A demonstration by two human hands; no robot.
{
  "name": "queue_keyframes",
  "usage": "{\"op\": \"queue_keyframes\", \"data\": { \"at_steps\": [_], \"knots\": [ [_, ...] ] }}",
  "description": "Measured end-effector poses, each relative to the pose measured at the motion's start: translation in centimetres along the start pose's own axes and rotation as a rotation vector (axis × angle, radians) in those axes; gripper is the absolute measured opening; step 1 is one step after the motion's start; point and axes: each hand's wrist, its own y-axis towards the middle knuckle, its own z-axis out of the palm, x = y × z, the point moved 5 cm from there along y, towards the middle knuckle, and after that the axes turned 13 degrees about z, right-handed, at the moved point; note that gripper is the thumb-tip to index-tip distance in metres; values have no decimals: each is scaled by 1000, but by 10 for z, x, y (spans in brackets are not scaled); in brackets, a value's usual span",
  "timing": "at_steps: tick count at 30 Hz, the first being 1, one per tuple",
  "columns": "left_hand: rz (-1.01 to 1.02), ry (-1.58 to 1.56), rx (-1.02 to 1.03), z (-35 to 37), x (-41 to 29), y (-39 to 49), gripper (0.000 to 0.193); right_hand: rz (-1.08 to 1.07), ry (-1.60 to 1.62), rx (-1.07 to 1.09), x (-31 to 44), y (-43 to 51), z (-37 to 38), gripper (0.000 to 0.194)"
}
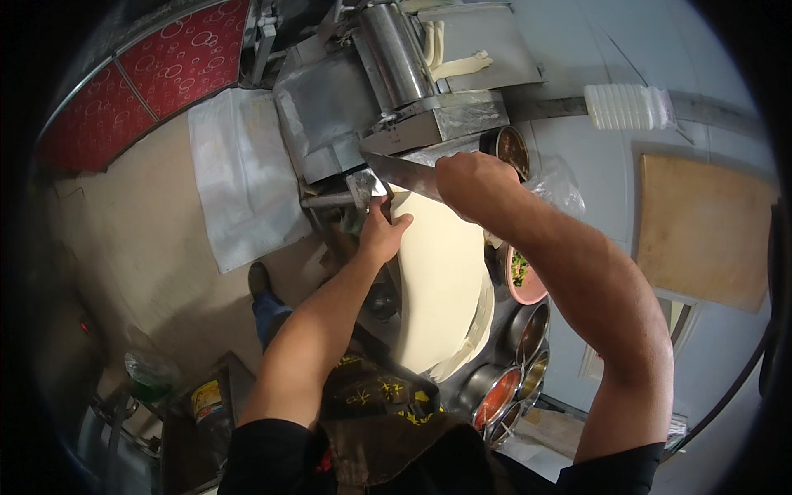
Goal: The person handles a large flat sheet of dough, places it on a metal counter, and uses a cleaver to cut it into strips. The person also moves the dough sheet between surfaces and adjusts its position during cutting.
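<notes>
A long, smooth slab of pale dough (439, 278) stretches across the grey worktop in front of me, with loose layered edges along its near right side. My right hand (476, 182) grips a wide-bladed kitchen knife (399, 173), its handle hidden in my fist. The blade points left across the far end of the dough. My left hand (383, 235) is at the dough's far left edge, thumb at the dough and a finger reaching up to a shiny metal corner (368, 185). Its other fingers are hidden, so whether it grips anything is unclear.
A steel dough roller machine (396, 55) stands beyond, with dough strips (461, 65) on its far tray. To the right are a pink bowl (532, 288) with chopped greens and several metal pots, one holding red sauce (498, 396). A white sheet (247, 179) lies at left.
</notes>
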Motion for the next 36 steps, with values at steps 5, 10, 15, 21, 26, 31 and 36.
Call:
{"op": "queue_keyframes", "data": {
  "at_steps": [5,10,15,21,26,31,36],
  "knots": [
    [52,4,-61,1,-6,-10,64,-12,-175,176,10,12,10,22],
    [184,240,-56,4,-20,-5,57,-101,-353,341,21,32,21,24],
    [122,251,-70,10,-11,5,50,-28,-229,206,22,30,17,25],
    [127,257,-120,8,-18,3,41,31,-207,275,17,23,30,33],
    [98,210,-135,5,-24,-2,37,-50,-233,328,3,32,59,37],
    [83,104,-182,6,-19,-12,36,-57,-279,471,-8,29,83,44],
    [238,37,-345,-1,-18,-30,32,-34,-204,553,-22,11,112,45]
  ]
}}
